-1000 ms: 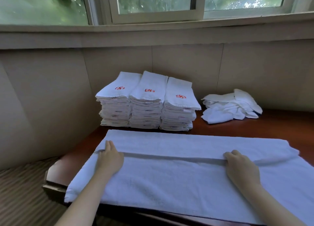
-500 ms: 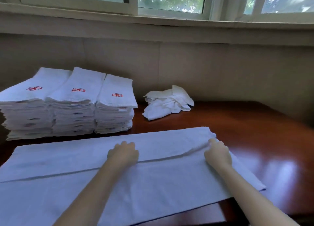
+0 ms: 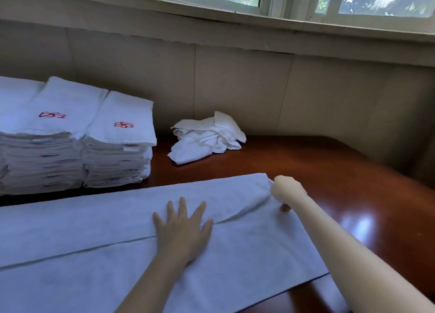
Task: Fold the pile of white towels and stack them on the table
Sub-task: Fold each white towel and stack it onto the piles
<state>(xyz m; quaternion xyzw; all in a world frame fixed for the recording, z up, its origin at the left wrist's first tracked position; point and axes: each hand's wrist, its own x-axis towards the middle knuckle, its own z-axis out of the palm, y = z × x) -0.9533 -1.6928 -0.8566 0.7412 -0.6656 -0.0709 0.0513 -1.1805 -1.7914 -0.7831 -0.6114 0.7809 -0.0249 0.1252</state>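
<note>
Across the lower frame the half-folded towel lies on the table, long axis left to right, with the left hand flat on its middle and the right hand gripping its right end, best placed to fold it leftward.

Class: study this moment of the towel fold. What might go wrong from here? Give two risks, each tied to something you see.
1. A diagonal crease runs from the right hand toward the flat left hand; folding now may trap it in the towel.
2. The right hand's grip takes only the far corner, so the end may fold over skewed and sit badly on the stacks.
</note>
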